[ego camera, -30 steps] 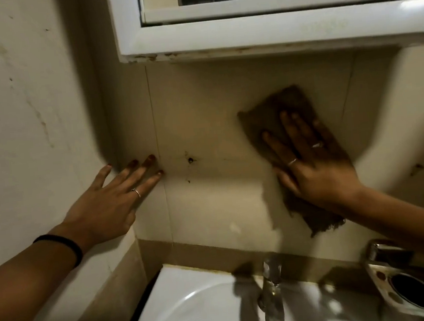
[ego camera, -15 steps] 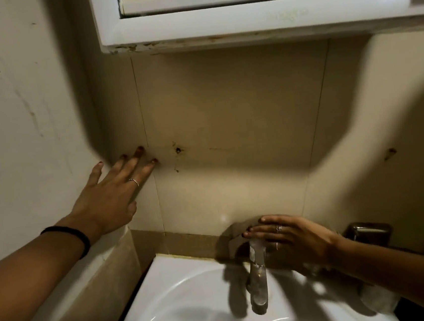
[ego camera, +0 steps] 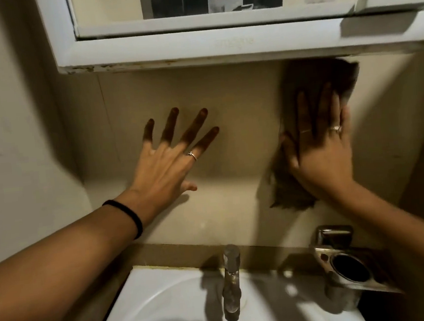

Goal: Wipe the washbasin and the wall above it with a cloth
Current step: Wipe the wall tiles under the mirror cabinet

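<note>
My right hand [ego camera: 319, 144] presses a dark brown cloth [ego camera: 309, 78] flat against the beige tiled wall [ego camera: 239, 100], just under the mirror cabinet. The cloth's upper edge touches the cabinet's underside and its lower end hangs below my palm. My left hand [ego camera: 169, 159] lies flat on the wall with fingers spread, holding nothing. The white washbasin [ego camera: 152, 305] sits below, at the bottom of the view.
A white-framed mirror cabinet [ego camera: 194, 45] juts out above the wiped area. A metal tap [ego camera: 231, 282] rises at the basin's back rim. A steel holder with a round opening [ego camera: 345, 266] is fixed at the right. A plain side wall [ego camera: 11, 153] closes off the left.
My right hand went from low by the tap up to the wall under the cabinet, pressing the cloth. My left hand shifted right from the corner onto the back wall.
</note>
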